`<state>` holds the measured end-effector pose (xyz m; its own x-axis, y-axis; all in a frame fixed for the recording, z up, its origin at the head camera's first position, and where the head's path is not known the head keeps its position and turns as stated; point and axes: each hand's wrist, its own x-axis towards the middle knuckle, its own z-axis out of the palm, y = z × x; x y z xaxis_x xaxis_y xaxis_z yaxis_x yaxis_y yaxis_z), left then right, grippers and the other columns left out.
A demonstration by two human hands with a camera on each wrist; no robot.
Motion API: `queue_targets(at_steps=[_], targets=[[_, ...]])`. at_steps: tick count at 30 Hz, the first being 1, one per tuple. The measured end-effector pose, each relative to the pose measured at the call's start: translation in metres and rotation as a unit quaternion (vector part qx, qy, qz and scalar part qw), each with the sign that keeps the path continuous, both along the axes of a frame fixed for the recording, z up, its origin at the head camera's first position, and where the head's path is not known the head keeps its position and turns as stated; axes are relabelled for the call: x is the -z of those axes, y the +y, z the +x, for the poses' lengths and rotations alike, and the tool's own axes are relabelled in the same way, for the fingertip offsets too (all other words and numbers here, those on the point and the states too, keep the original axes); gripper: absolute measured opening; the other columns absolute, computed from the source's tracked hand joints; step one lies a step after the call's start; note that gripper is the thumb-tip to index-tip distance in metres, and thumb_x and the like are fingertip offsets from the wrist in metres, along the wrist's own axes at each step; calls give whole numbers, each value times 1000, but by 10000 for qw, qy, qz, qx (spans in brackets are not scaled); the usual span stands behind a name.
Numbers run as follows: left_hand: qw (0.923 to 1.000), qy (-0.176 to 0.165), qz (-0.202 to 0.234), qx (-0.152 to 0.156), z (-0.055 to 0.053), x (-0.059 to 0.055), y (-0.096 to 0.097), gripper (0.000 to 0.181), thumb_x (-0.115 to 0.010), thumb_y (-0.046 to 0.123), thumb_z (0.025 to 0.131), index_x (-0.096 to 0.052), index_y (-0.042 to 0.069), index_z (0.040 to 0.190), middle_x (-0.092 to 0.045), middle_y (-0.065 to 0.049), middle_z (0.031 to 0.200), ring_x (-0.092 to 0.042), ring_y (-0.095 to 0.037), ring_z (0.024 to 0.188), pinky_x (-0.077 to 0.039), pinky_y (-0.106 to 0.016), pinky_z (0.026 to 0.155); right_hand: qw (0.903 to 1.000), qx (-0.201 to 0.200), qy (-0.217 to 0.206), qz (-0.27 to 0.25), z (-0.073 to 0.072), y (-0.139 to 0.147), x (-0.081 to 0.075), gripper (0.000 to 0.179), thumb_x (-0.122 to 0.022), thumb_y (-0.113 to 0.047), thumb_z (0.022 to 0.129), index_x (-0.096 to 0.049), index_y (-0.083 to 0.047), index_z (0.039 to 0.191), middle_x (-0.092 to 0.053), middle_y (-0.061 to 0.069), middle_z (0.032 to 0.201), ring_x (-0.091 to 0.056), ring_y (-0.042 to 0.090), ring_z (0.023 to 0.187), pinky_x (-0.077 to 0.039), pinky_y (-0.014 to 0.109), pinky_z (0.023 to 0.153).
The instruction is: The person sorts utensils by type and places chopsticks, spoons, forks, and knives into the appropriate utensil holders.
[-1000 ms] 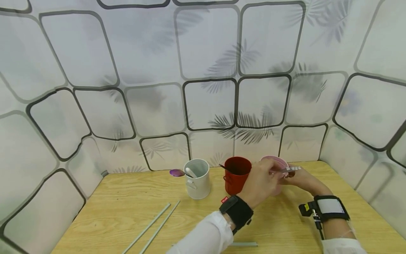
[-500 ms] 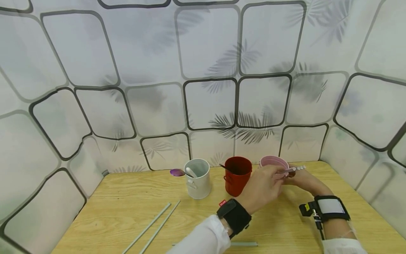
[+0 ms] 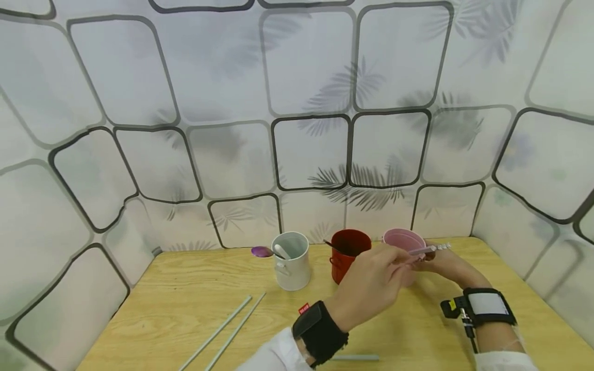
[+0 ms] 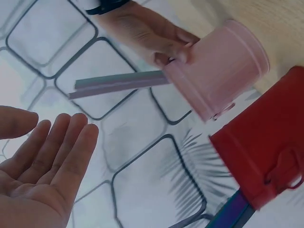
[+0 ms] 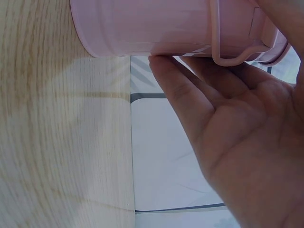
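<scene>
A pink bucket [image 3: 403, 237] stands at the right of the wooden table. My right hand [image 3: 447, 268] grips it, the thumb at the rim in the left wrist view and the fingers [image 5: 178, 90] along its wall in the right wrist view. Out of its mouth leans a pale, narrow strip-like piece [image 4: 116, 84]; its lower part is hidden inside. My left hand [image 3: 364, 291] hovers in front of the buckets, apart from the pink one. The left wrist view shows that hand's fingers [image 4: 71, 161] extended, holding nothing.
Left of the pink bucket stands a red bucket [image 3: 350, 245] with a dark handle poking out. A white bucket [image 3: 292, 268] further left holds a purple-ended utensil [image 3: 261, 251] and a white one. Thin pale sticks [image 3: 223, 327] lie on the table [image 3: 153, 309]; another is partly behind my left forearm.
My left hand has drawn back from the strip-like piece at the pink bucket, moving left and toward me. The piece stays leaning in the bucket. My right hand keeps its place.
</scene>
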<state>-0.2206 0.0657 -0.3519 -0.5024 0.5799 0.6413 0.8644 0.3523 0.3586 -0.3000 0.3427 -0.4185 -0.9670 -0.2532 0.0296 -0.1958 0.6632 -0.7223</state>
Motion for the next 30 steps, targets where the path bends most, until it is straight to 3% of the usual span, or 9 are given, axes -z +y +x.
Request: queue_targets(at_steps=[4,10,17,24,30], targets=[[9997,203,112,85,13,-10,-14,18,-66,8,100,-69,11,118,-70,4,108,-58,1,93,-45,-5,85,9998,172,-60,104,2,2,1,59,-78,-35,93,-58,6,131,-67,17,119,-61,29,108,-54,41,86],[9991,404,100,-45,25,-19,-41,20,-69,3,96,-69,10,116,-70,3,107,-62,-4,98,-46,-7,88,9996,262,-119,12,4,2,1,73,-79,-36,92,-50,9,141,-65,22,127,-60,36,118,-54,47,91],[9976,-40,693,69,35,-28,-77,19,-70,-5,94,-69,4,111,-71,-5,106,-66,-14,100,-53,-18,92,9991,310,-273,101,4,-1,-2,79,-78,-42,91,-47,8,144,-62,28,134,-56,45,126,-50,58,98],[9968,160,743,-264,42,-38,-110,22,-72,-5,92,-70,7,111,-72,-2,106,-67,-13,99,-56,-24,91,9986,355,-357,147,4,-2,-1,84,-77,-44,91,-43,9,147,-59,31,137,-53,49,130,-48,61,100],[9961,238,509,-676,40,-35,-142,23,-74,-5,90,-72,7,110,-72,-1,103,-67,-10,92,-59,-26,82,9989,346,-305,105,3,-2,-2,84,-79,-41,91,-43,10,147,-61,29,134,-55,46,127,-50,56,98]])
